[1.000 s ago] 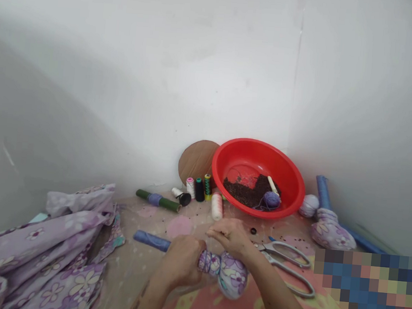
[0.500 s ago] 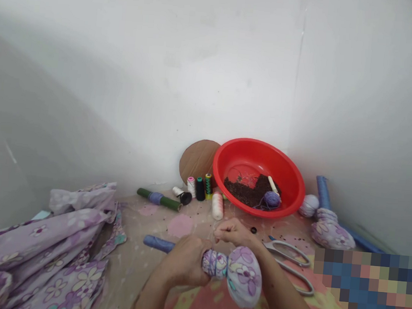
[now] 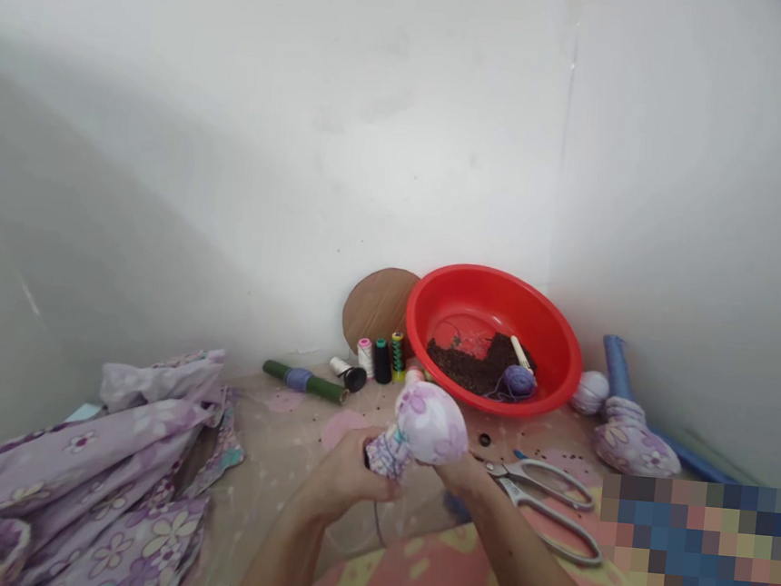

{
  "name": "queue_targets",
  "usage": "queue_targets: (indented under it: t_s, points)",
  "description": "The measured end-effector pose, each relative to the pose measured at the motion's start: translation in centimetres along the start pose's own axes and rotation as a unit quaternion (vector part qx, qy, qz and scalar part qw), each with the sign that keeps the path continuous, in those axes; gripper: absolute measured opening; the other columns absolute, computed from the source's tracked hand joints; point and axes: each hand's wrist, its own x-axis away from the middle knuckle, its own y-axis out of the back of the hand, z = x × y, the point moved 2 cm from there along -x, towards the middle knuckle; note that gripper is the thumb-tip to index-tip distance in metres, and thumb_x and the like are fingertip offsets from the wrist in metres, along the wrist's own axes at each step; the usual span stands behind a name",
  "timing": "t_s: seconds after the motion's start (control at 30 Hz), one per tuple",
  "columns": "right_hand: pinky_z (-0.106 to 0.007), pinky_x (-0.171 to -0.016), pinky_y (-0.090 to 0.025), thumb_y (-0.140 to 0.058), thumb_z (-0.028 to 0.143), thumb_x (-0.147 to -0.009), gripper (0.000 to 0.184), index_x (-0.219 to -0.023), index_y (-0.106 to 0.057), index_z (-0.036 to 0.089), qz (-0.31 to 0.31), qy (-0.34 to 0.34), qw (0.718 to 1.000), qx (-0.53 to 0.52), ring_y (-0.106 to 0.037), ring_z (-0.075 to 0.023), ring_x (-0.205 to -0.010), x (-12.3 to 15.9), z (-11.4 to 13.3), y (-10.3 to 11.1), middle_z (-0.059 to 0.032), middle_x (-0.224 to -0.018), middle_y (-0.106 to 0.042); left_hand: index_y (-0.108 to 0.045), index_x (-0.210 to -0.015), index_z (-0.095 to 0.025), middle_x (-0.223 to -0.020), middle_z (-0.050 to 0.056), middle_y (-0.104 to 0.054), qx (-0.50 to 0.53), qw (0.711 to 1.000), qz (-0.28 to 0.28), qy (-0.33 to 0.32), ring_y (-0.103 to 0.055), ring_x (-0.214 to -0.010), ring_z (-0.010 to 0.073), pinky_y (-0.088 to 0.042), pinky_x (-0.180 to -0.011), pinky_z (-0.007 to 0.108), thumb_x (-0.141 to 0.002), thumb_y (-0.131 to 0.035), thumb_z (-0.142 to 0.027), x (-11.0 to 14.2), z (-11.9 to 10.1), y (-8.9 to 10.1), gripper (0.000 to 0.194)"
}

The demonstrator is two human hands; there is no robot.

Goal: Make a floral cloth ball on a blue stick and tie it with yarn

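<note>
The left hand (image 3: 345, 482) curls closed, with the right hand (image 3: 460, 472) partly hidden just beside it.

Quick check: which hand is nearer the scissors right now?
Right. The right hand is just left of the steel scissors, not touching them, beneath the floral fabric bundle. The left hand is farther left, gripping the bundle's gathered neck.

Two hands (image 3: 343, 476) (image 3: 460, 472), one red basin (image 3: 500, 289), one pair scissors (image 3: 539, 476).
</note>
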Motion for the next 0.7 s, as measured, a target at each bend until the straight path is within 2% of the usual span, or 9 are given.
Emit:
queue_targets:
  t_s: [0.1, 0.23, 0.33, 0.5, 0.7]
  points:
    - [-0.020, -0.044, -0.026, -0.056, 0.033, -0.069, 0.019, -0.067, -0.056, 0.014, 0.016, -0.005, 0.999, -0.044, -0.033, -0.0066, -0.046, -0.1, 0.2, -0.8, 0.0038, -0.053, -0.044, -0.055, -0.069, -0.012, -0.058, -0.003, -0.045, 0.120, 0.993, -0.016, 0.008, -0.036, -0.051, 0.0071, -0.025, -0.044, 0.018, -0.046, -0.057, -0.007, -0.2, 0.8, 0.2, 0.023]
    - [-0.021, -0.043, -0.015, -0.051, 0.035, -0.071, 0.029, -0.055, -0.054, 0.012, 0.045, 0.010, 0.999, -0.027, -0.021, -0.0053, -0.043, -0.3, 0.7, -1.4, 0.0065, -0.045, -0.028, -0.055, -0.070, -0.011, -0.058, -0.002, -0.049, 0.182, 0.980, -0.074, 0.032, -0.034, -0.042, 0.0046, -0.023, -0.038, 0.018, -0.048, -0.059, -0.013, -0.7, 2.4, 0.5, 0.023]
    - [-0.022, -0.044, -0.013, -0.051, 0.037, -0.072, 0.032, -0.051, -0.051, 0.013, 0.042, 0.021, 0.999, -0.010, -0.020, -0.0057, -0.044, -0.2, 0.9, -1.5, 0.0066, -0.045, -0.026, -0.055, -0.073, -0.011, -0.054, -0.003, -0.050, 0.198, 0.973, -0.108, 0.039, -0.036, -0.040, 0.0043, -0.024, -0.038, 0.017, -0.049, -0.062, -0.015, -1.0, 3.1, 0.7, 0.025]
    - [-0.022, -0.044, -0.014, -0.050, 0.042, -0.072, 0.035, -0.052, -0.053, 0.013, 0.042, 0.024, 0.999, -0.002, -0.020, -0.0062, -0.044, 0.0, 1.4, -1.9, 0.0062, -0.045, -0.026, -0.053, -0.075, -0.012, -0.049, -0.003, -0.050, 0.188, 0.978, -0.080, 0.050, -0.039, -0.037, 0.0052, -0.026, -0.034, 0.016, -0.055, -0.063, -0.020, -1.0, 3.4, 1.3, 0.024]
    - [-0.021, -0.044, -0.014, -0.052, 0.039, -0.071, 0.032, -0.054, -0.056, 0.013, 0.045, 0.027, 0.999, -0.001, -0.022, -0.0060, -0.044, 0.1, 1.3, -2.3, 0.0059, -0.045, -0.028, -0.052, -0.081, -0.012, -0.061, 0.003, -0.059, 0.198, 0.976, -0.075, 0.060, -0.045, -0.040, 0.0066, -0.028, -0.033, 0.015, -0.057, -0.061, -0.019, -0.9, 3.4, 1.7, 0.026]
